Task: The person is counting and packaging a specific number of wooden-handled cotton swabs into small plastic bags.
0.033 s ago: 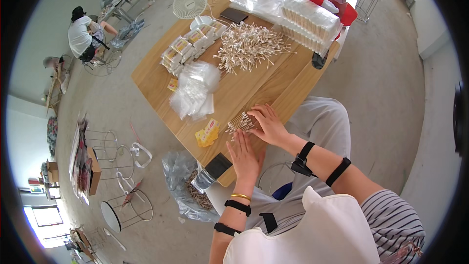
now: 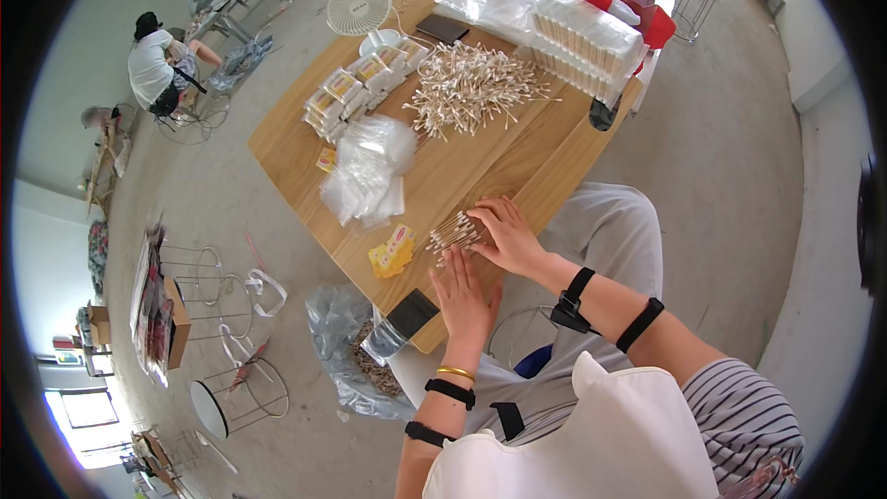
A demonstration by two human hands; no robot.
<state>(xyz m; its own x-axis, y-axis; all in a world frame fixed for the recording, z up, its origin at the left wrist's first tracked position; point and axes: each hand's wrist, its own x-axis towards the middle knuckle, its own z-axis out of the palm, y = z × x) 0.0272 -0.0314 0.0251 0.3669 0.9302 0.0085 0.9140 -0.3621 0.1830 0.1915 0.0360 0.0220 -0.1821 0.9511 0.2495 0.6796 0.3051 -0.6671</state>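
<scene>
A small bunch of cotton swabs (image 2: 453,235) lies on the wooden table (image 2: 490,162) near its front edge, between my hands. My left hand (image 2: 465,294) rests at the near end of the bunch, its fingers stretched out and touching the swabs. From the right, my right hand (image 2: 508,238) lies against the other side with fingers extended. Just left of the bunch are several yellow printed cards (image 2: 394,253). Farther back spreads a big loose heap of cotton swabs (image 2: 473,88). Clear plastic bags (image 2: 368,171) are piled left of it.
Packed swab bundles (image 2: 360,88) stand beside a white fan (image 2: 360,9). At the far right lies a large clear-wrapped stack of swabs (image 2: 587,42). A plastic sack (image 2: 340,351) sits on the floor below the table's left corner. Another person (image 2: 157,69) sits far left.
</scene>
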